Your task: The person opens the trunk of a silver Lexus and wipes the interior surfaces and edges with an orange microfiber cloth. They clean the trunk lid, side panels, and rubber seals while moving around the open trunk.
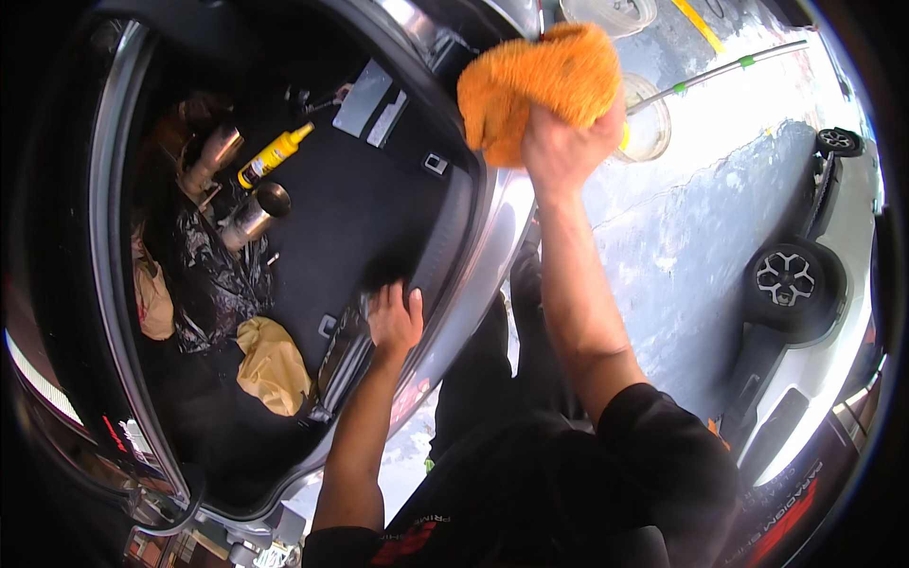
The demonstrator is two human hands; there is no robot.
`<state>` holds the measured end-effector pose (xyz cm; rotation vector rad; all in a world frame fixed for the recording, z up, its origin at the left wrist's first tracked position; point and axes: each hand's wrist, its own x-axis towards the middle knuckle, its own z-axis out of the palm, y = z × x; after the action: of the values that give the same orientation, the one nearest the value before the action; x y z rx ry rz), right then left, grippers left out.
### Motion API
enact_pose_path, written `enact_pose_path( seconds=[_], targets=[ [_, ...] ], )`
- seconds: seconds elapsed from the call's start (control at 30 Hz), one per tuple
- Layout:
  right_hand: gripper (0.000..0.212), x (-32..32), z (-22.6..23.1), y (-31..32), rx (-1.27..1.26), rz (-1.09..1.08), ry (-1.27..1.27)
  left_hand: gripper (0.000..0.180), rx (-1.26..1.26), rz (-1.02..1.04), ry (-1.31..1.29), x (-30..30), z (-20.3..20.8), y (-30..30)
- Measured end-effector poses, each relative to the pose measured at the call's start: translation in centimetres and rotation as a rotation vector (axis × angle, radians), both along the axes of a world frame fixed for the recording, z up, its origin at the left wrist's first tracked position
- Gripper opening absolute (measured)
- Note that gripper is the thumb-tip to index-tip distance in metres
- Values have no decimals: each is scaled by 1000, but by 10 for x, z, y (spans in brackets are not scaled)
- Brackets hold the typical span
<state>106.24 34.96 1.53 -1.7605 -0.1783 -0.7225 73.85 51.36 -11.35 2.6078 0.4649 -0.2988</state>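
We are partly hiding the fingers of our right hand (pixel 566 156) behind the orange cloth (pixel 559 80), and losing a pale tub (pixel 608 28) past the top edge.

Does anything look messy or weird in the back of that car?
Yes, the trunk looks messy: metal tubes lie by crumpled black plastic, and a yellow bottle lies on its side instead of standing. I can't see any spill.

Plush orange cloth (pixel 544 80), bunched, folded over, by the trunk rim (pixel 505 210)
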Motion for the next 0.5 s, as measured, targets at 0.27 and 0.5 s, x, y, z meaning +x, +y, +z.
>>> enact_pose_path(
  seconds=[0.27, 0.5],
  targets=[
    [34, -9, -3, 5, 233, 83, 79, 44, 32, 4, -40, 0, 2, -1],
    [34, -7, -2, 3, 208, 91, 102, 43, 37, 3, -53, 0, -1, -1]
  ],
)
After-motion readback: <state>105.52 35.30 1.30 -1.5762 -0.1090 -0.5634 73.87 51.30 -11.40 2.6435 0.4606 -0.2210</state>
